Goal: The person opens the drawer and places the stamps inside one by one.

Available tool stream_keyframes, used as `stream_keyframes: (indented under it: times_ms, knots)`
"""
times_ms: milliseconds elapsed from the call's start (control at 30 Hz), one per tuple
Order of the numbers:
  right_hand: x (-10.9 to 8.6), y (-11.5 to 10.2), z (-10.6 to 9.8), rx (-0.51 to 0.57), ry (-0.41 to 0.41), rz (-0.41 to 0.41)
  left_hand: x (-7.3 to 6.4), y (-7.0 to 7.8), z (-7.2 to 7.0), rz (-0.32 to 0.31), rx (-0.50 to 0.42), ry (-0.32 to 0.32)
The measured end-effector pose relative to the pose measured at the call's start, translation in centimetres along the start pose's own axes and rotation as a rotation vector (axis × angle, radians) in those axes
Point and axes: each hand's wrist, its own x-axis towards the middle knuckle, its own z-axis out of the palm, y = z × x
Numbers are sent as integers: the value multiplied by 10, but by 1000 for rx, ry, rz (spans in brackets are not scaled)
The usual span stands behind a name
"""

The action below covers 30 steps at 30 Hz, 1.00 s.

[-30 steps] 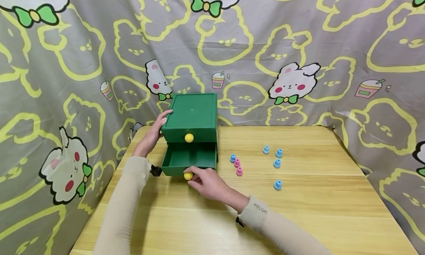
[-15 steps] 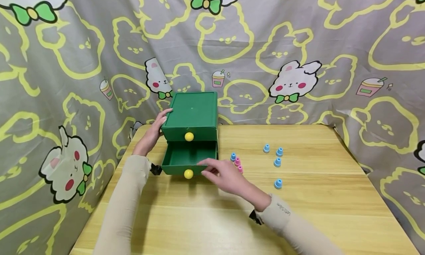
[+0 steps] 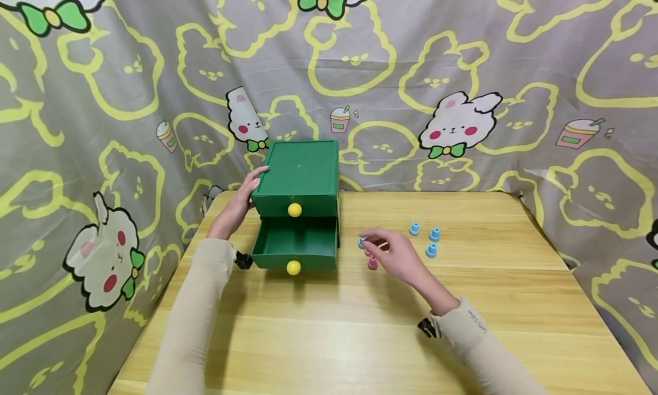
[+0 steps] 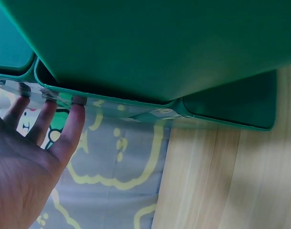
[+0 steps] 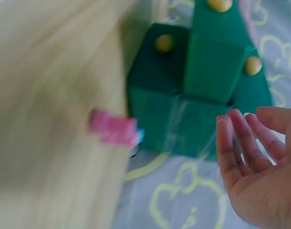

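A green drawer cabinet [image 3: 299,172] stands at the back left of the table, its middle drawer [image 3: 320,262] pulled out and its yellow knob [image 3: 293,267] free. My left hand [image 3: 236,209] rests against the cabinet's left side; in the left wrist view its extended fingertips touch the clear side wall. Holding nothing, my right hand [image 3: 403,262] hovers over small stepped pegs right of the cabinet, fingers loosely bent. A pink peg [image 3: 372,262] and a blue peg [image 3: 361,243] show beside its fingertips; another pink one is mostly hidden. The right wrist view shows the pink pegs [image 5: 119,129] blurred.
Farther right on the wooden table [image 3: 329,349] stand several blue pegs, one of them a blue peg [image 3: 431,250] near the right hand; another is almost hidden behind the wrist. A patterned grey curtain [image 3: 380,58] borders the table at the back and sides.
My right hand has let go of the drawer's yellow knob and moved right to the pegs. The drawer stays out, and my left hand stays on the cabinet.
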Motion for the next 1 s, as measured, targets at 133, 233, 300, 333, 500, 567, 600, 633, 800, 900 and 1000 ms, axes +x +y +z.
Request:
stream_keyframes:
  times_ms: [133,233,300,333,500,567,600,633,800,900,1000]
  knots:
    - [-4,24,0,-77,19,31,5,-9,-3,8,9,8]
    - [-9,39,3,-128,13,68,10,-19,-6,14,18,21]
    - [-11,48,5,-150,-5,90,12,-23,-7,16,22,27]
    - [-13,51,6,-155,-15,99,13,-25,-8,18,23,29]
    - [-16,61,12,-148,-69,131,13,-27,-8,23,21,30]
    - [-16,62,14,-139,-83,132,13,-27,-8,23,19,29]
    - [-16,62,15,-134,-87,136,13,-26,-8,23,18,28]
    - [-15,63,16,-130,-91,139,13,-26,-8,22,17,28]
    - [-10,63,20,-120,-80,176,13,-25,-7,18,11,34]
    - [-7,62,22,-121,-63,195,13,-24,-6,16,11,37]
    - [-4,62,24,-141,-61,202,14,-24,-5,16,14,35]
